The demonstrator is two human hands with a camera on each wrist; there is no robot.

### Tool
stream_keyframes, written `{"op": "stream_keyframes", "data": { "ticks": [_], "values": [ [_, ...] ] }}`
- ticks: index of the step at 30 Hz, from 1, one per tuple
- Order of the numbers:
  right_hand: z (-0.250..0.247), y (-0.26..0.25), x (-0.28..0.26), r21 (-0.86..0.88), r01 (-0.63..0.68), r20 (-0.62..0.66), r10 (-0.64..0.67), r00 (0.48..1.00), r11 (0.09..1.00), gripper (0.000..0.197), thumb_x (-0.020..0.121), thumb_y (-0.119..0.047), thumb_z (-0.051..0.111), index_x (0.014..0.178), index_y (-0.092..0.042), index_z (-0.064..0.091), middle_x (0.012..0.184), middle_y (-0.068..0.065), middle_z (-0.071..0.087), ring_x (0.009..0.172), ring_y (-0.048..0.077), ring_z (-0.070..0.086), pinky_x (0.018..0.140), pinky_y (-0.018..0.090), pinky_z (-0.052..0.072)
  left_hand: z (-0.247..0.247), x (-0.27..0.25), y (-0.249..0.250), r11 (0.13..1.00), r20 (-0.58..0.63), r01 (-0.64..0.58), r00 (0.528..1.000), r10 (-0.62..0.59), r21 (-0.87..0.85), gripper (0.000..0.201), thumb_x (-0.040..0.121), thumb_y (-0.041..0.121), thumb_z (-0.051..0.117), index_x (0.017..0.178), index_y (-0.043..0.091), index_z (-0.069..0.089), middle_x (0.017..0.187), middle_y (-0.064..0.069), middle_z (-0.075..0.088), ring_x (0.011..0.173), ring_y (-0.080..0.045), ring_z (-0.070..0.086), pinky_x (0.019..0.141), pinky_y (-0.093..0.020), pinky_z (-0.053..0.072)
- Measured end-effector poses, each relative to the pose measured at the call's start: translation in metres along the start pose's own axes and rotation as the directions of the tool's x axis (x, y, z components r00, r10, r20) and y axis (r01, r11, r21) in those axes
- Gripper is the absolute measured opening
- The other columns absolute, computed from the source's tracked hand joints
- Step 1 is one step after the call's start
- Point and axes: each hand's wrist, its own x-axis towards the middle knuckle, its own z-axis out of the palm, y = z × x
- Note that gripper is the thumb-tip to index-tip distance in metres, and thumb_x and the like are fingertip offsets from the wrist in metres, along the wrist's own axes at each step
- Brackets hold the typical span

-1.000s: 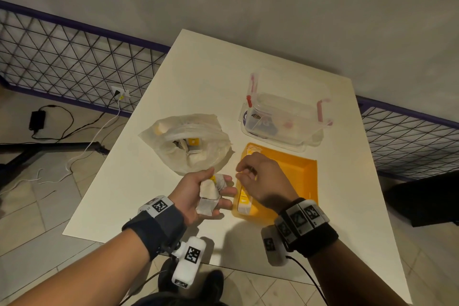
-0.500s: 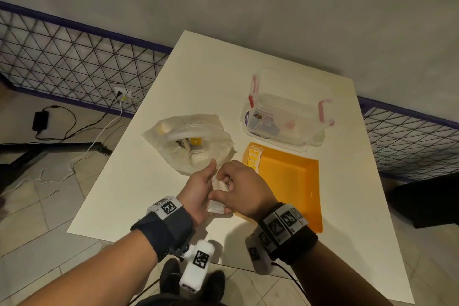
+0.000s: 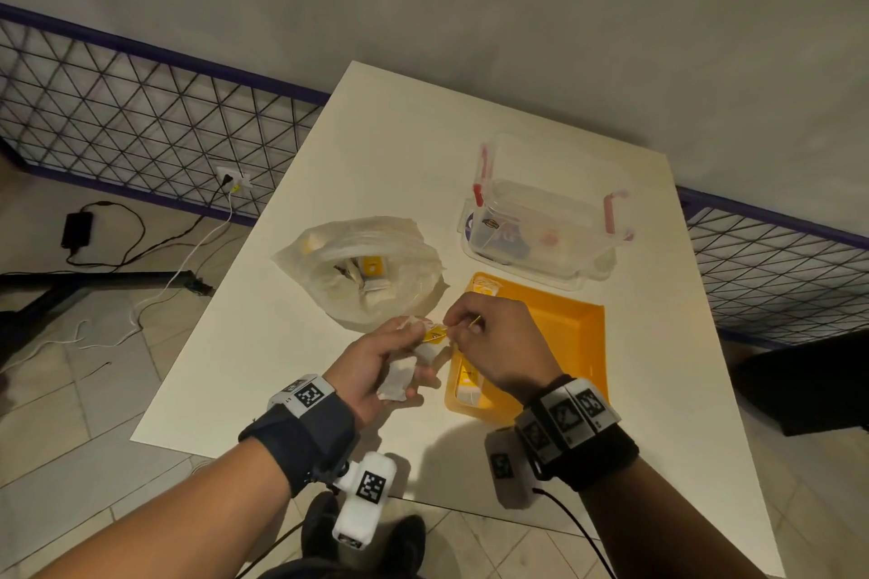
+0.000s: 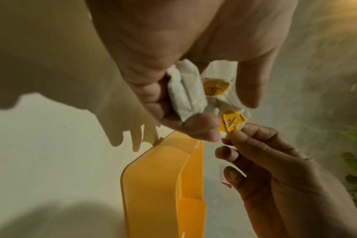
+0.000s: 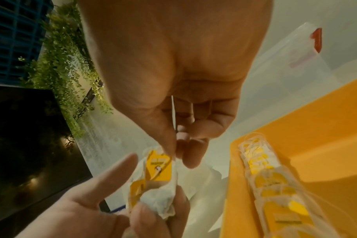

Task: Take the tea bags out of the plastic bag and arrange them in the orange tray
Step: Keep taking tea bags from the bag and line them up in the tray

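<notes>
While my left hand point(image 3: 376, 364) keeps its grip curled around a small bunch of white tea bags point(image 4: 186, 96), my right hand point(image 3: 493, 339) pinches the yellow tag point(image 4: 230, 123) of one of them between thumb and fingertips. Both hands hover over the near part of the table point(image 3: 244, 343), just beside the left near corner of the orange tray point(image 3: 578, 343). Along the tray's left wall I note a row of tea bags already laid point(image 5: 275, 193), tags showing yellow; the row runs from the near corner to the far one. Left of the tray and beyond my left hand sits the plastic bag point(image 3: 362, 273), mouth open, with more tea bags and a yellow tag visible inside. Farther back, behind the tray, stands a clear container with red latches point(image 3: 545, 221).
</notes>
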Motion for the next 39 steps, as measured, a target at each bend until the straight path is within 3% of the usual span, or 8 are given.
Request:
{"op": "stream_keyframes", "data": {
  "ticks": [5,9,17,21,25,29,34,39],
  "values": [
    [-0.002,0.0,0.001,0.059,-0.027,0.001,0.027,1.0,0.998,0.007,0.083,-0.014,0.07,0.084,-0.021,0.072,0.075,-0.014,0.066,0.068,-0.008,0.056,0.059,0.006,0.04,0.007,-0.001,-0.001,0.996,-0.02,-0.085,0.996,0.086,0.039,0.032,0.08,0.006,0.071,0.109,0.01,0.06,0.075,-0.013,0.06,0.058,-0.021,0.061,0.04,-0.02,0.041],
    [-0.002,-0.002,-0.001,0.06,-0.015,0.025,0.014,1.0,0.998,0.004,0.084,-0.016,0.072,0.082,-0.019,0.073,0.073,-0.012,0.066,0.068,-0.008,0.056,0.059,0.007,0.039,0.009,-0.001,-0.001,0.994,-0.03,-0.083,0.996,0.085,0.067,0.028,0.081,0.003,0.069,0.106,0.009,0.059,0.076,-0.013,0.06,0.06,-0.018,0.062,0.039,-0.02,0.042],
    [-0.03,-0.002,0.005,0.035,-0.012,0.043,0.01,0.999,0.999,0.005,0.08,-0.013,0.075,0.076,-0.017,0.074,0.071,-0.012,0.067,0.067,-0.001,0.058,0.066,0.013,0.045,0.008,-0.004,0.001,0.994,-0.031,-0.011,0.999,0.008,-0.112,0.03,0.083,0.017,0.062,0.11,0.005,0.056,0.088,-0.011,0.065,0.058,-0.021,0.06,0.042,-0.021,0.035],
    [-0.035,-0.003,0.006,0.0,-0.023,0.127,0.023,0.992,1.0,0.01,0.081,-0.006,0.07,0.078,-0.015,0.071,0.068,-0.009,0.065,0.065,0.005,0.059,0.066,0.021,0.051,0.01,-0.001,0.001,0.997,-0.072,-0.053,0.996,0.049,-0.054,0.029,0.084,0.028,0.064,0.105,0.009,0.059,0.088,-0.011,0.066,0.055,-0.023,0.06,0.044,-0.02,0.034],
    [-0.041,0.0,0.007,-0.088,-0.05,0.22,0.068,0.973,0.995,0.014,0.082,-0.007,0.069,0.09,-0.018,0.068,0.079,0.007,0.069,0.069,0.015,0.063,0.071,0.032,0.054,0.01,-0.001,0.002,0.992,-0.109,-0.112,0.987,0.117,0.052,0.024,0.094,0.031,0.06,0.101,0.009,0.068,0.091,-0.012,0.067,0.057,-0.023,0.058,0.044,-0.022,0.032],
    [-0.05,0.002,0.008,-0.227,-0.037,0.264,0.098,0.96,0.973,0.014,0.083,-0.01,0.066,0.096,-0.017,0.068,0.082,0.001,0.069,0.079,0.018,0.066,0.074,0.032,0.053,0.01,-0.001,0.002,0.987,-0.155,-0.146,0.976,0.154,0.06,0.018,0.094,0.026,0.06,0.091,0.01,0.07,0.085,-0.013,0.068,0.052,-0.021,0.057,0.044,-0.021,0.03],
    [-0.076,0.017,0.015,-0.451,-0.073,0.145,0.154,0.977,0.89,0.017,0.084,-0.008,0.059,0.078,-0.024,0.064,0.082,-0.005,0.062,0.081,0.017,0.06,0.071,0.032,0.051,0.007,-0.002,0.002,0.987,-0.178,-0.143,0.972,0.154,0.073,0.016,0.091,0.024,0.062,0.091,0.01,0.069,0.089,-0.014,0.069,0.054,-0.024,0.056,0.045,-0.022,0.03],
    [-0.095,0.039,0.024,-0.333,-0.143,-0.047,0.136,0.99,0.932,0.021,0.083,-0.004,0.061,0.074,-0.021,0.069,0.072,-0.01,0.06,0.072,0.011,0.056,0.055,0.018,0.036,0.003,0.001,-0.002,0.988,-0.168,-0.134,0.975,0.146,0.082,0.017,0.088,0.026,0.066,0.093,0.01,0.07,0.093,-0.017,0.066,0.058,-0.028,0.055,0.049,-0.026,0.027]
  ]
}}
